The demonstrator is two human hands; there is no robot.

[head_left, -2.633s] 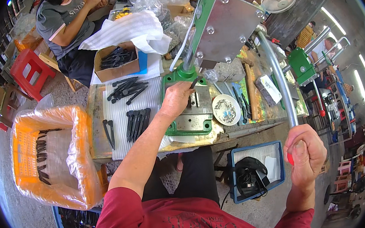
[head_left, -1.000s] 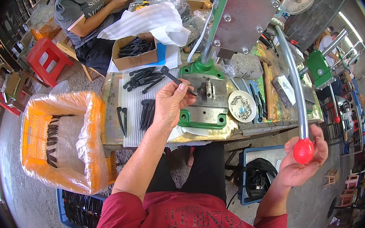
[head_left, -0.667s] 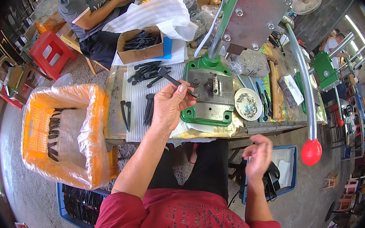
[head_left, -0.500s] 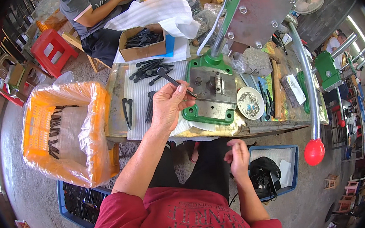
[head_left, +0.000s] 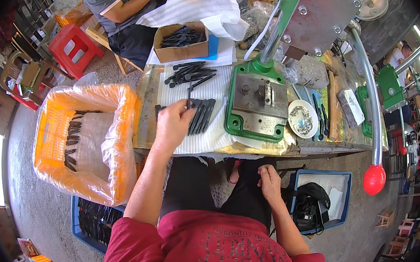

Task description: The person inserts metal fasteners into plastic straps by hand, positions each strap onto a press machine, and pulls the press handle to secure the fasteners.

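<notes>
My left hand [head_left: 171, 127] pinches a slim black bar-shaped part [head_left: 188, 95], which points away from me over the white foam sheet [head_left: 181, 145]. Right beside its fingertips lies a row of similar black parts [head_left: 202, 116], set side by side. Farther back is a loose pile of black parts [head_left: 189, 74]. My right hand [head_left: 270, 182] rests over my thigh, below the table edge, its fingers curled closed and nothing showing in them. To the right of the row stands a green hand press [head_left: 254, 133] with a steel fixture block [head_left: 262, 94] on its base.
A cardboard box [head_left: 182, 52] holds more black parts. Left of the table is an orange crate [head_left: 51, 141] lined with plastic. A white bowl [head_left: 302, 118] of small pieces sits right of the press. The press lever's red knob [head_left: 374, 180] hangs at right. Another person's arm [head_left: 130, 10] is at the far side.
My left hand has moved left from in front of the press to the row of parts, carrying the black part. The right hand has lowered slightly and its fingers have closed. The view has shifted.
</notes>
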